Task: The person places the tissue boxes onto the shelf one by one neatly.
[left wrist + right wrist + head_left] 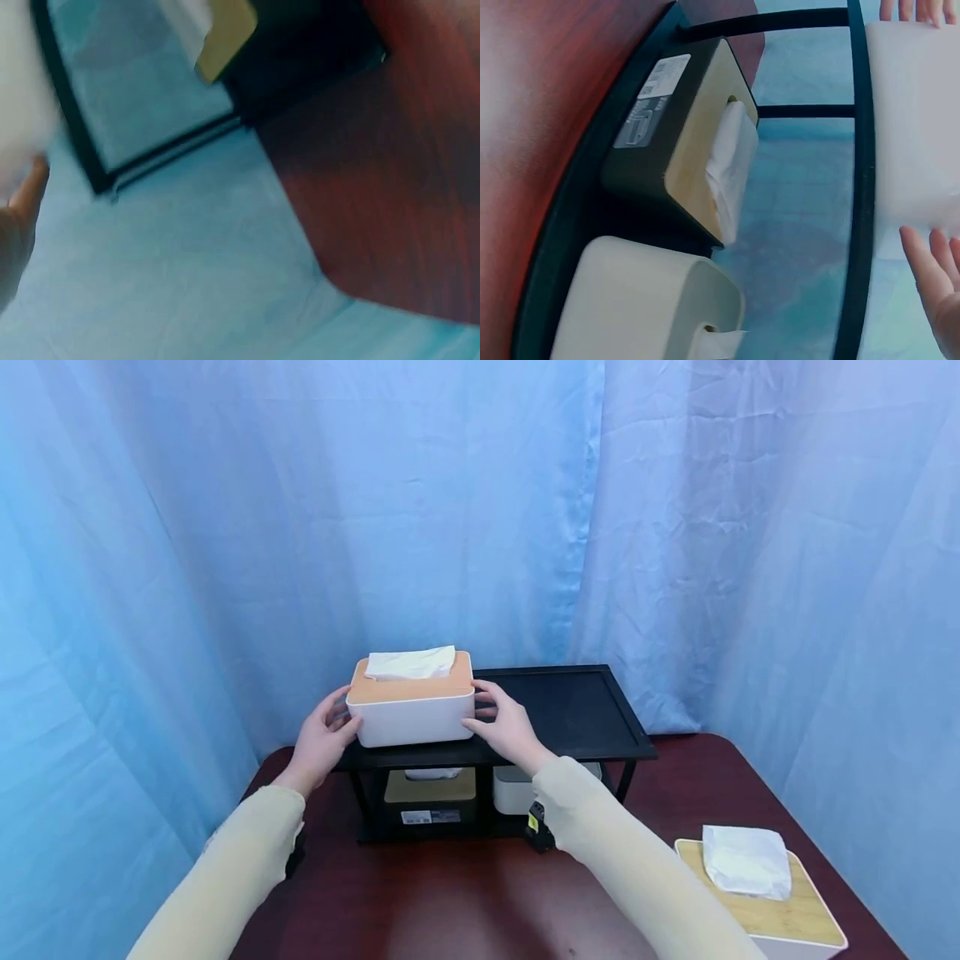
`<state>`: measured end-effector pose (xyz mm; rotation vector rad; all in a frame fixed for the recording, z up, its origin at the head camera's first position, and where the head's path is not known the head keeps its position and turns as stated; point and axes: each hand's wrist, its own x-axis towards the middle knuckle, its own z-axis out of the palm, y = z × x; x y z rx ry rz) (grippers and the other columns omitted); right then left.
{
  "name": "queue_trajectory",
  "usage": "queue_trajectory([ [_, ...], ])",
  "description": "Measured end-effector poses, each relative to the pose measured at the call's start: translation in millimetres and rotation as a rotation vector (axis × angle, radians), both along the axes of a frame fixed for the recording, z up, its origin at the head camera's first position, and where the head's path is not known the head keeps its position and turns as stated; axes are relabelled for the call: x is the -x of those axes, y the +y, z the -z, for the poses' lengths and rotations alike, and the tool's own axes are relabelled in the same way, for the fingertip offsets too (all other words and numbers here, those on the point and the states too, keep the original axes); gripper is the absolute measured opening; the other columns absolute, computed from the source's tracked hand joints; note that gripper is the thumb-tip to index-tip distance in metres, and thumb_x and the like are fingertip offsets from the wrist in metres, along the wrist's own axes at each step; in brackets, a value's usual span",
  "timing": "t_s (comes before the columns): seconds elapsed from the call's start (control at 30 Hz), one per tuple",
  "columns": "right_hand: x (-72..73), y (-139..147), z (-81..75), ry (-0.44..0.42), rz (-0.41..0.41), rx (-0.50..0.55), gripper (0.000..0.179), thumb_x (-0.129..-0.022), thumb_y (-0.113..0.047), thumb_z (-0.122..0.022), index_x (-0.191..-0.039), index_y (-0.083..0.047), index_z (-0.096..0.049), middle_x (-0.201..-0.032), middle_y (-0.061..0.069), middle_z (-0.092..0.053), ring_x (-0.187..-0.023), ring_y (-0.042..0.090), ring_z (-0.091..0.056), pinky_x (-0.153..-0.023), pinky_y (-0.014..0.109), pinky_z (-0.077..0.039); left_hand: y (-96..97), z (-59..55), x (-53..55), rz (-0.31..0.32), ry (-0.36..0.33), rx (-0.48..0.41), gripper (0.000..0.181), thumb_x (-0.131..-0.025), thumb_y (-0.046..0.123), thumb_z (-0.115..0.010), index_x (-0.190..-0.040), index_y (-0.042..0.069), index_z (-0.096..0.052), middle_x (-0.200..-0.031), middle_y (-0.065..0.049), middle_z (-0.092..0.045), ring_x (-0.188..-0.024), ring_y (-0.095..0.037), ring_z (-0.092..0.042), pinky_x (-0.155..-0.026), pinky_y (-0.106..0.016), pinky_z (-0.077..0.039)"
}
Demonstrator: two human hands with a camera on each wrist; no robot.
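Observation:
A white tissue box (412,721) with a wood-toned lid and a tissue poking out is at the left part of the black rack's top shelf (564,710). My left hand (318,739) holds its left end, thumb at the front corner and fingers along the side. At the opposite end my right hand (510,727) holds it the same way. In the right wrist view the box (919,124) appears between both hands, close against the shelf's edge; whether it bears fully on the shelf I cannot tell. The left wrist view is blurred.
On the lower shelf stand a dark tissue box (641,169) with a wooden lid and a pale grey-white one (630,300). Another wooden-lidded tissue box (806,906) sits at the table's front right. Blue curtains (465,510) hang behind the dark red table (450,893).

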<state>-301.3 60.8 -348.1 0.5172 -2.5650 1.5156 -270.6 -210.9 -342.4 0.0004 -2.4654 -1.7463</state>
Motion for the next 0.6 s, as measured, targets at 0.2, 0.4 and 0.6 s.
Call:
queue_trajectory([
  [0.2,-5.6,6.6,13.2,-0.055,-0.051,0.08,0.059,-0.089,-0.014,-0.067,-0.142,-0.019,-0.042,-0.133,0.011,-0.055,-0.107,0.025,-0.063,-0.084,0.038,-0.054,3.0,17.7,-12.7,-0.05,0.029,-0.087,0.059,-0.098,0.007,-0.046,-0.151,0.005,-0.019,-0.152,-0.02,-0.028,-0.139,-0.033,-0.032,-0.108,-0.045,-0.034],
  [0.4,-13.9,14.9,26.7,-0.084,-0.063,0.129,0.053,-0.09,-0.012,-0.064,-0.14,-0.012,-0.044,-0.133,0.011,-0.056,-0.106,0.025,-0.064,-0.09,0.043,-0.051,5.2,35.1,-27.3,-0.049,0.081,-0.078,0.051,-0.099,0.006,-0.045,-0.147,0.002,-0.028,-0.149,-0.019,-0.034,-0.136,-0.031,-0.037,-0.111,-0.043,-0.031],
  [0.6,-25.0,27.2,34.4,-0.088,-0.083,0.176,0.05,-0.091,-0.013,-0.062,-0.139,-0.014,-0.046,-0.135,0.011,-0.054,-0.108,0.025,-0.062,-0.089,0.041,-0.051,11.6,45.4,-40.4,-0.032,0.094,-0.076,0.047,-0.098,0.004,-0.045,-0.144,0.002,-0.033,-0.148,-0.016,-0.035,-0.134,-0.028,-0.04,-0.11,-0.044,-0.031],
])
